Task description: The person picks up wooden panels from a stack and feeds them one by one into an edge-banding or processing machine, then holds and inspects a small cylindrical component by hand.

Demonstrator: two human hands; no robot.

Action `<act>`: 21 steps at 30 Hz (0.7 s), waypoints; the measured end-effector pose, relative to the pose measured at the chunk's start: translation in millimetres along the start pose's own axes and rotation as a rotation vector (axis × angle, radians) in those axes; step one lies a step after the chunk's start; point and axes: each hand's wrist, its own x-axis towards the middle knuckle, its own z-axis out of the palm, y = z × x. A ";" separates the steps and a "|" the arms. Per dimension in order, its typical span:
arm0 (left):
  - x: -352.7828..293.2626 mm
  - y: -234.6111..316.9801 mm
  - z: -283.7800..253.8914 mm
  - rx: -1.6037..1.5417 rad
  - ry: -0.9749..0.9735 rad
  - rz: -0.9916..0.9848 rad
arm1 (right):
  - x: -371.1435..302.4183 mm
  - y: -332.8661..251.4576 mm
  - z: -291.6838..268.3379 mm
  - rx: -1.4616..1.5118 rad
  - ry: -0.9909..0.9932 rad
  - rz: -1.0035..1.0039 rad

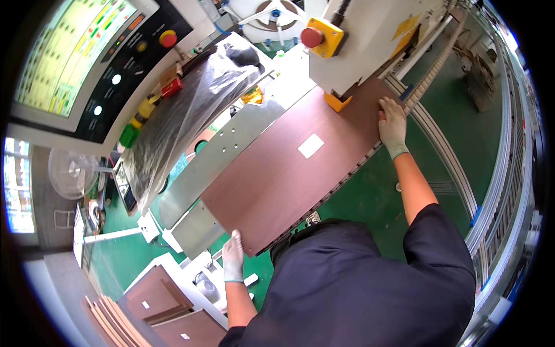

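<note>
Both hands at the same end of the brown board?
No: the left hand is at the lower-left end of the brown board, and the right hand is near its upper-right end.

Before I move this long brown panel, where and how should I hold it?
Probably by both ends, coming from your body's side. The brown panel is long and flat, so spreading your hands should balance it: left hand at the near-left corner, right hand at the far-right end. Avoid the far long side, where the yellow machine part crowds it.
</note>
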 end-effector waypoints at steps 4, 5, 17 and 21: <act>9.4 116.3 -25.0 0.468 0.016 0.040 | -24.4 -52.7 10.9 0.115 0.062 -0.051; 17.1 127.8 -26.1 0.447 0.040 0.071 | -31.5 -84.1 5.1 0.159 0.074 -0.085; 101.4 110.4 35.7 0.557 0.250 0.599 | -69.7 -186.3 -34.8 0.364 -0.151 -0.327; 104.4 108.7 39.4 0.619 0.258 0.580 | -51.6 -147.0 -23.7 0.387 -0.093 -0.311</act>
